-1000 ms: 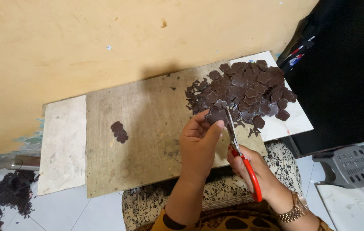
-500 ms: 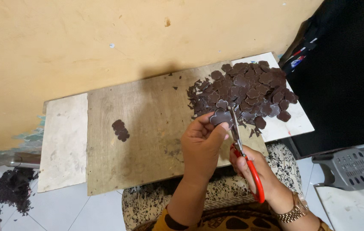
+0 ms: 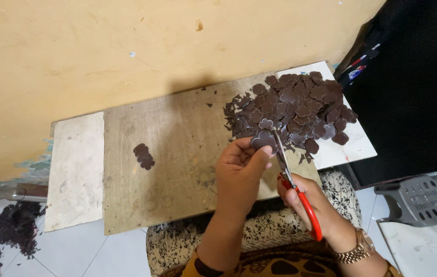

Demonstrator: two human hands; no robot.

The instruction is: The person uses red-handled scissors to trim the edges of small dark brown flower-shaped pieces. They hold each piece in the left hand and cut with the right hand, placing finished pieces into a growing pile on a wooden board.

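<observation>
I see the left hand point(image 3: 241, 166) pinching a dark brown flower-shaped cutout point(image 3: 263, 139) between thumb and fingers, closed on it, held just above the wooden board point(image 3: 177, 154). The right hand point(image 3: 305, 202) grips red-handled scissors point(image 3: 294, 192), fingers wrapped through the loops; the blades point up and touch the cutout's right edge. I can't tell how far apart the blades are. A gold watch point(image 3: 359, 249) sits on the right wrist.

Just beyond the cutout is a big heap of matching brown pieces point(image 3: 295, 107), spread over the far right of the board and onto a white sheet point(image 3: 354, 149) beneath. Small offcuts lie around the heap's near edge. A small stack of the same pieces point(image 3: 144, 156) lies alone toward the board's left, well apart from the hands. Left of the board lies a pale slab point(image 3: 74, 169), touching it.

The board rests on a patterned cushion point(image 3: 275, 225) at the near edge. The yellow wall point(image 3: 126, 51) is behind. A dark scrap pile point(image 3: 10, 231) is on the tiled floor at far left; a grey plastic stool point(image 3: 421, 200) is at right.
</observation>
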